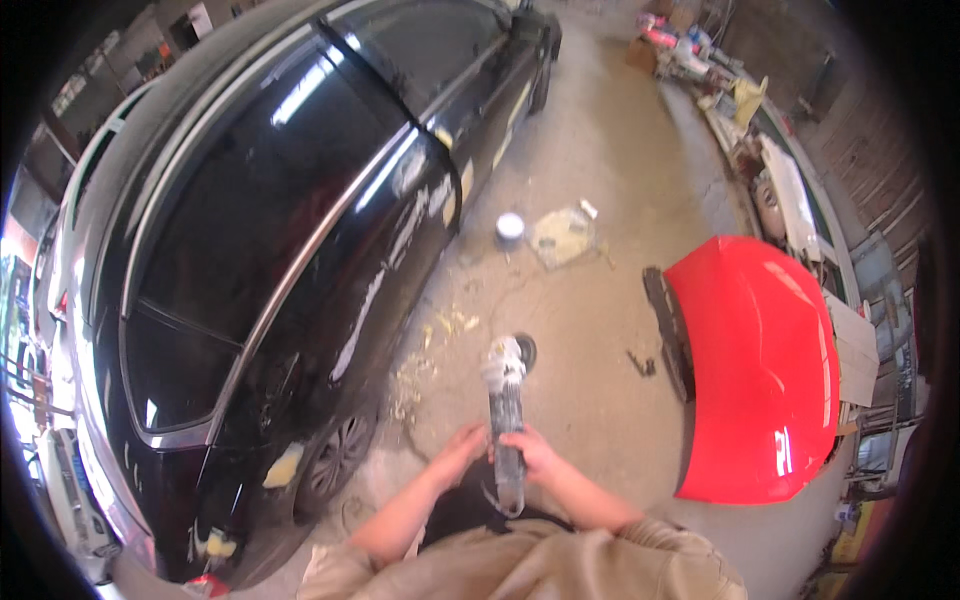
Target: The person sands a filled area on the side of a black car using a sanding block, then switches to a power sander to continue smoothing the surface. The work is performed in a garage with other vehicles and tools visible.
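Head view | handheld disc tool: in front of the person, right of the black car | right hand: fingers clamped round the tool's near end | left hand: at its left side, cannot tell if clamped | risk: weak left grip could let a running disc kick left, gouging bodywork

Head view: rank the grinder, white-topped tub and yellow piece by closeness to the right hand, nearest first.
From the right hand:
1. Grinder: in its grip.
2. White-topped tub: ahead, beyond the grinder.
3. Yellow piece: much farther ahead, off to the right.
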{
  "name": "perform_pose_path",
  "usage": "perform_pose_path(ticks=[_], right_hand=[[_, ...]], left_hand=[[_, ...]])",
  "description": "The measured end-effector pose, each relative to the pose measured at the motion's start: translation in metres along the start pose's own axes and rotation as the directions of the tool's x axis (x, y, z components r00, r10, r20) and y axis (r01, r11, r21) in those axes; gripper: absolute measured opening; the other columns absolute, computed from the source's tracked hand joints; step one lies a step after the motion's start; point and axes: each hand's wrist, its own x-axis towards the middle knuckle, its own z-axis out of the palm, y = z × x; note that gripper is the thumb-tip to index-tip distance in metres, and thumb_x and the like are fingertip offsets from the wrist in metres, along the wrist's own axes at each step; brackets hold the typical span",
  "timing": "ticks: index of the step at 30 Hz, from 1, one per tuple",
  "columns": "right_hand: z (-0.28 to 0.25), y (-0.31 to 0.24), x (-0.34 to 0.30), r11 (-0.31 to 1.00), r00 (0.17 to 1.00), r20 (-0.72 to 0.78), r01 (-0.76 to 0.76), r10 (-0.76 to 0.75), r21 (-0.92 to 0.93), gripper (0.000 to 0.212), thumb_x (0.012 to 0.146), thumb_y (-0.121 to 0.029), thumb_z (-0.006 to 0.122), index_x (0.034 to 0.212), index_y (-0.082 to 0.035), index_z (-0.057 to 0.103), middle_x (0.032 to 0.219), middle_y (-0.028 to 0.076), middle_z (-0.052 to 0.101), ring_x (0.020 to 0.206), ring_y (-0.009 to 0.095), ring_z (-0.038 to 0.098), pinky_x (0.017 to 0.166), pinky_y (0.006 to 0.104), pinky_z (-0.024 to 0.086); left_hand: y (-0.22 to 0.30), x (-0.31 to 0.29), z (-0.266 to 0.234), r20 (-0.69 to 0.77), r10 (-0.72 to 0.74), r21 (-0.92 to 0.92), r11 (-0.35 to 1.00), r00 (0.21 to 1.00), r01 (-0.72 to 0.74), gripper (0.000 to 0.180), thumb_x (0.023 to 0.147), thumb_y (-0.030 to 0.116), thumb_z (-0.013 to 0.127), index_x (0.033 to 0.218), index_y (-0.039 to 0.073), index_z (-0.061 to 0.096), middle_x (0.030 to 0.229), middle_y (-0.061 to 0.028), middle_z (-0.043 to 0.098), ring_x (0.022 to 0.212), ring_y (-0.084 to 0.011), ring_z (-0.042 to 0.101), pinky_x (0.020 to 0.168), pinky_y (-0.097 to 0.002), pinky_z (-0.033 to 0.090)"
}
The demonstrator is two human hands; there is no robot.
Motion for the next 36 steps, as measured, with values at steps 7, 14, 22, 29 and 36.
perform_pose_path(ticks=[7, 14, 22, 29, 36], right_hand=[[-0.01, -0.069, 0.051, 0.974, 0.895, 0.43, -0.187, 0.117, 0.125, 0.052, 0.083, -0.025, 0.079, 0.126, -0.002, 0.06, 0.108, 0.016, 0.068, 0.093, 0.031, 0.072, 0.083, 0.0472, 0.061], [-0.024, -0.189, 0.152, 0.835, 0.994, 0.084, 0.099, -0.063, -0.542, 0.063, 0.079, -0.014, 0.082, 0.134, -0.001, 0.055, 0.115, 0.01, 0.068, 0.102, 0.019, 0.066, 0.088, 0.036, 0.055], [-0.08, -0.253, 0.325, 0.946, 0.993, -0.086, 0.05, -0.081, -0.32, 0.057, 0.076, -0.012, 0.08, 0.127, 0.002, 0.057, 0.112, 0.013, 0.07, 0.1, 0.019, 0.068, 0.088, 0.0362, 0.055], [-0.107, -0.257, 0.464, 0.93, 0.986, -0.137, 0.038, -0.094, -0.366, 0.055, 0.079, -0.018, 0.081, 0.125, 0.001, 0.057, 0.111, 0.013, 0.07, 0.102, 0.02, 0.068, 0.089, 0.0367, 0.055], [-0.086, -0.246, 0.536, 0.995, 0.992, -0.125, 0.01, -0.023, -0.101, 0.054, 0.079, -0.013, 0.079, 0.126, -0.002, 0.053, 0.104, 0.004, 0.064, 0.094, 0.014, 0.062, 0.086, 0.0328, 0.053]], left_hand=[[0.118, 0.085, 0.033, 0.359, 0.049, -0.185, 0.982, 0.932, 0.02, 0.058, 0.096, 0.038, 0.063, 0.137, -0.003, 0.057, 0.138, -0.0173, 0.064, 0.123, -0.0281, 0.064, 0.107, -0.0413, 0.05], [0.195, 0.209, 0.044, -0.265, 0.049, 0.146, 0.989, 0.963, -0.01, 0.046, 0.084, 0.026, 0.083, 0.117, -0.003, 0.068, 0.101, -0.0118, 0.074, 0.09, -0.0204, 0.072, 0.08, -0.0347, 0.056], [0.251, 0.38, 0.028, -0.359, -0.168, 0.025, 0.982, 0.918, 0.189, 0.062, 0.088, 0.027, 0.08, 0.138, 0.001, 0.054, 0.123, -0.0122, 0.067, 0.116, -0.0219, 0.063, 0.102, -0.037, 0.049], [0.247, 0.477, -0.057, -0.375, -0.262, -0.119, 0.965, 0.889, 0.234, 0.067, 0.09, 0.023, 0.076, 0.146, 0.004, 0.045, 0.132, -0.0136, 0.062, 0.125, -0.0233, 0.058, 0.106, -0.0367, 0.045], [0.234, 0.487, -0.113, -0.415, -0.066, 0.094, 0.989, 0.907, 0.115, 0.092, 0.086, 0.017, 0.077, 0.158, 0.0, 0.022, 0.145, -0.0158, 0.048, 0.134, -0.0247, 0.048, 0.114, -0.0403, 0.038]])
